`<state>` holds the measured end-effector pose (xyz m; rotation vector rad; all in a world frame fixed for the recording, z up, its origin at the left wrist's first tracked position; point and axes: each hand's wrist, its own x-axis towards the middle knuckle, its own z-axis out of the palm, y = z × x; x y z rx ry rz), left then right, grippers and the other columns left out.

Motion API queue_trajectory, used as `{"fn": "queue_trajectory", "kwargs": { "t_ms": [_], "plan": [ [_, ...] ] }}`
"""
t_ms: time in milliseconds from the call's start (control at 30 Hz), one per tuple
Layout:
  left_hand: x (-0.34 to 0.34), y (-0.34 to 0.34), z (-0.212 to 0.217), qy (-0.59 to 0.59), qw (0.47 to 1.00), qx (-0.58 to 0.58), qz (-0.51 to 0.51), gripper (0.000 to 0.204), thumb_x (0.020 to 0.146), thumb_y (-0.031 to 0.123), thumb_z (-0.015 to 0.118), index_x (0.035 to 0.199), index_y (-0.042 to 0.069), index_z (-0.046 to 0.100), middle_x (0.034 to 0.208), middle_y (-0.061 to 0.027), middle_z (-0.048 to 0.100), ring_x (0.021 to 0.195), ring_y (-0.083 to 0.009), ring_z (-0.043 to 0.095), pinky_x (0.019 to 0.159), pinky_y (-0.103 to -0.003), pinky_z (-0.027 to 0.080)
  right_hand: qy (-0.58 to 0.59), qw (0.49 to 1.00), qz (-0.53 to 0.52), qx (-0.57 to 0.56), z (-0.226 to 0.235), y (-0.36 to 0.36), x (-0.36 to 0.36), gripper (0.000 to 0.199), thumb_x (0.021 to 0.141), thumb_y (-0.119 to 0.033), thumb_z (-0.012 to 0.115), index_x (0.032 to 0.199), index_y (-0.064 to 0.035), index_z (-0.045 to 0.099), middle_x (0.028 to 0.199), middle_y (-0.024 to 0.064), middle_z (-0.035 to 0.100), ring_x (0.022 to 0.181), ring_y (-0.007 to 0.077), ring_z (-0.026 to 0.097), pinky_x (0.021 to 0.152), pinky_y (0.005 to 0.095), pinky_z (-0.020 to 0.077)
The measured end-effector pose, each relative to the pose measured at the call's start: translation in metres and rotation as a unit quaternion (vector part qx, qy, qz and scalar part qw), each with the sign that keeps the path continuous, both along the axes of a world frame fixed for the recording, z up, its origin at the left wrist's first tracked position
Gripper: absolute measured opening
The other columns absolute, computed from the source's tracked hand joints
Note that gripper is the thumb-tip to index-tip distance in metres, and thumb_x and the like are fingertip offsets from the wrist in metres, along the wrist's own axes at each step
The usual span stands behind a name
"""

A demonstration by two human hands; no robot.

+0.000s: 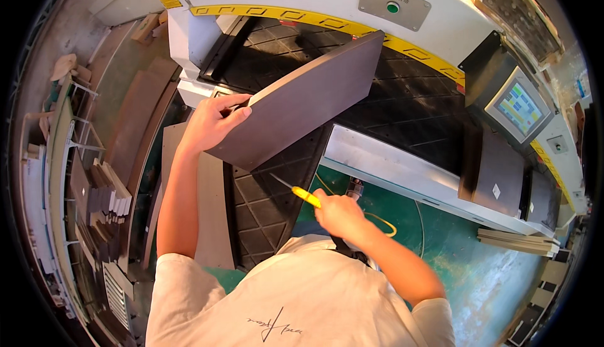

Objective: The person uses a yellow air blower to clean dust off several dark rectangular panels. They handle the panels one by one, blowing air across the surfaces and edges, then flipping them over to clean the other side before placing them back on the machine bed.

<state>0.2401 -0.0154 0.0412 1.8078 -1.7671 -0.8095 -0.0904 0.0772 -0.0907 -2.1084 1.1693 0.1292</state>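
Note:
My left hand grips the near left corner of a grey-brown flat panel, thumb on its face and fingers over the edge. The panel stands tilted on edge above a black, diamond-grooved conveyor surface. In my right hand, closed round its yellow handle, is a utility knife. Its thin blade points up and left, below the panel and apart from it.
A white machine beam with a yellow strip spans the far side, carrying a green button. At right hangs a touchscreen above dark panels. Stacked boards fill a rack at left. Another panel lies beside my left arm.

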Motion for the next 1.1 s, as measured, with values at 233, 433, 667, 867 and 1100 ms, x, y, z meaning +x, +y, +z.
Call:
{"fn": "queue_trajectory", "kwargs": {
  "t_ms": [233,433,667,867,1100],
  "plan": [
    [0.0,-0.003,-0.005,-0.01,0.997,-0.071,-0.004,0.039,0.098,0.029,0.077,0.13,0.007,0.075,0.112,-0.0142,0.08,0.084,-0.0207,0.074,0.078,-0.033,0.057,-0.095,0.985,0.013,-0.144,0.003,0.02,0.017,0.038,0.097,-0.023,0.066,0.128,-0.006,0.053,0.079,0.0159,0.074,0.07,0.037,0.075,0.062,0.0484,0.0614],
    [-0.003,-0.003,-0.004,0.02,0.999,-0.042,0.019,0.037,0.098,0.024,0.077,0.13,0.006,0.076,0.1,-0.0131,0.081,0.08,-0.0151,0.073,0.076,-0.031,0.056,-0.138,0.983,-0.035,-0.119,0.007,0.026,-0.011,0.035,0.101,-0.026,0.061,0.13,-0.0072,0.055,0.079,0.0185,0.073,0.072,0.0408,0.075,0.059,0.0535,0.0598],
    [-0.006,0.0,0.001,-0.001,0.998,-0.056,0.026,0.035,0.098,0.022,0.077,0.128,0.005,0.077,0.1,-0.0134,0.081,0.083,-0.0164,0.075,0.079,-0.031,0.056,-0.152,0.939,-0.306,-0.017,-0.002,-0.021,-0.086,0.032,0.101,-0.026,0.066,0.126,-0.0061,0.063,0.081,0.019,0.074,0.076,0.0442,0.074,0.073,0.0534,0.0579],
    [-0.016,0.001,0.001,-0.061,0.994,-0.088,0.013,0.034,0.096,0.018,0.079,0.126,0.003,0.076,0.097,-0.0132,0.081,0.078,-0.0146,0.072,0.076,-0.03,0.056,-0.249,0.885,-0.394,-0.014,0.02,-0.117,-0.156,0.024,0.101,-0.019,0.067,0.111,0.0022,0.063,0.07,0.0083,0.064,0.056,0.0196,0.063,0.057,0.0369,0.052],
    [-0.012,0.002,-0.003,-0.045,0.995,-0.084,0.029,0.035,0.096,0.017,0.079,0.126,0.0,0.075,0.099,-0.0148,0.081,0.082,-0.0145,0.074,0.079,-0.03,0.057,-0.288,0.862,-0.398,0.12,0.081,-0.191,-0.144,0.016,0.1,-0.021,0.064,0.101,-0.0053,0.059,0.067,0.0004,0.056,0.05,0.0121,0.056,0.046,0.03,0.0429]
  ]
}}
